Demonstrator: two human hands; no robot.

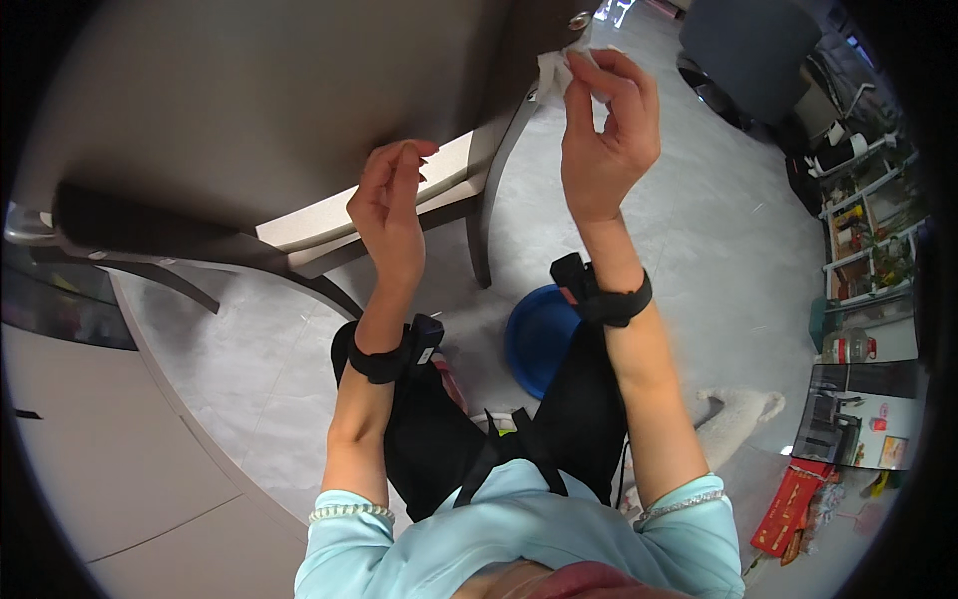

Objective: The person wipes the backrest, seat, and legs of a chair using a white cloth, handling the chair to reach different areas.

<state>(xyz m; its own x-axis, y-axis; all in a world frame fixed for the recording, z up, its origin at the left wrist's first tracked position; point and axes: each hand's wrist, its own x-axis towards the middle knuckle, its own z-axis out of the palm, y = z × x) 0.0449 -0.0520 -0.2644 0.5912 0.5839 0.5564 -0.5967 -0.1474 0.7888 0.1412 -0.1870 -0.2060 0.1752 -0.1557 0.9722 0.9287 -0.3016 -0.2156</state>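
In front of me is a chair whose broad, dark backrest (284, 90) fills the upper left, with a pale seat (449, 161) showing beneath it. My right hand (610, 127) pinches a crumpled white cloth or tissue (554, 75) between thumb and fingers, against the backrest's right side edge. Round metal studs (579, 21) dot that edge. Close to the backrest's lower part is my left hand (389, 202), its fingers loosely bent and nothing visible in them. Whether its fingertips touch the chair is unclear.
A blue basin (535, 341) stands on the grey tiled floor by my knees. Right of my arm is a pale-furred animal (733, 419), partly hidden. Farther right are a white shelf rack (861, 247) and a red package (793, 505). A dark grey rounded object (748, 52) stands at upper right.
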